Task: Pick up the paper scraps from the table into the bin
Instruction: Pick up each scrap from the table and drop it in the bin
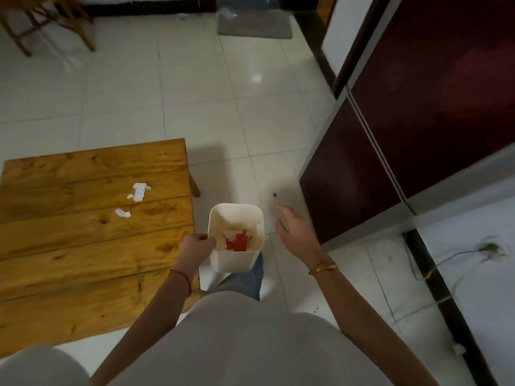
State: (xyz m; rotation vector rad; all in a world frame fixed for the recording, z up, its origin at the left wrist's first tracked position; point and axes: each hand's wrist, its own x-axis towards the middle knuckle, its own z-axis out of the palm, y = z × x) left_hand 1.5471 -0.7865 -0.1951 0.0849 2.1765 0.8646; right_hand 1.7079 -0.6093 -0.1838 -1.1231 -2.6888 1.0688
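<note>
**Most scraps binned, a few left on the table**

On the wooden table, two white paper scraps remained. The left hand gripped the rim of the white bin, which held red and white scraps; it possibly pinched one too. The right hand hovered spread wide, empty.

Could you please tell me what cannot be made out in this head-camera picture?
- Left hand: fingertips curl at the bin rim; any scrap held is hidden.
- Bin bottom: red and white paper covers it.
- Table: near left part cut by the edge and the person's shirt.
- Dark speck on the floor: too small to identify.
</note>
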